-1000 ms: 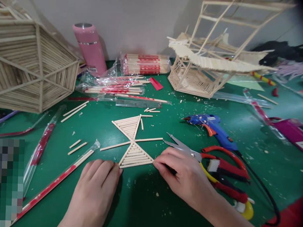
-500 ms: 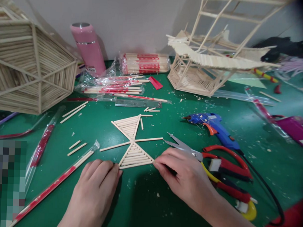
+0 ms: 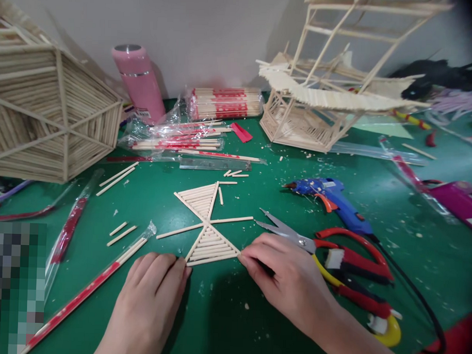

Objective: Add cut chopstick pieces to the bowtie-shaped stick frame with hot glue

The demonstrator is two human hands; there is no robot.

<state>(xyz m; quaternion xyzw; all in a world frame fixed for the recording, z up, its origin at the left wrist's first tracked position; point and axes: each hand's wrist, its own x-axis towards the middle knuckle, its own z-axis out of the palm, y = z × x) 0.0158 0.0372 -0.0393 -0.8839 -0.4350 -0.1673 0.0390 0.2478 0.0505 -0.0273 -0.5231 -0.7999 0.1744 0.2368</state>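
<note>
A flat wooden-stick frame lies on the green table, its spokes meeting at a centre. Two opposite wedges are filled with rows of short sticks; two single spokes stick out left and right. At the near left corner of the frame, my left hand is closed, fingertips pressed together on the stick end. My right hand pinches the near right corner between thumb and fingers. Close by that hand lie scissors with their blades apart. Short cut sticks rest against and beyond the frame's far edge.
A blue glue gun with a black cord lies right, near red-and-yellow handles. Behind stand a pink bottle, wrapped stick bundles and a stick-built structure. A large stick panel rises left; a wrapped chopstick pair lies nearer.
The camera view has shifted slightly, so the background sits a little lower. Both hands stay at the same two corners, and the frame lies as before.
</note>
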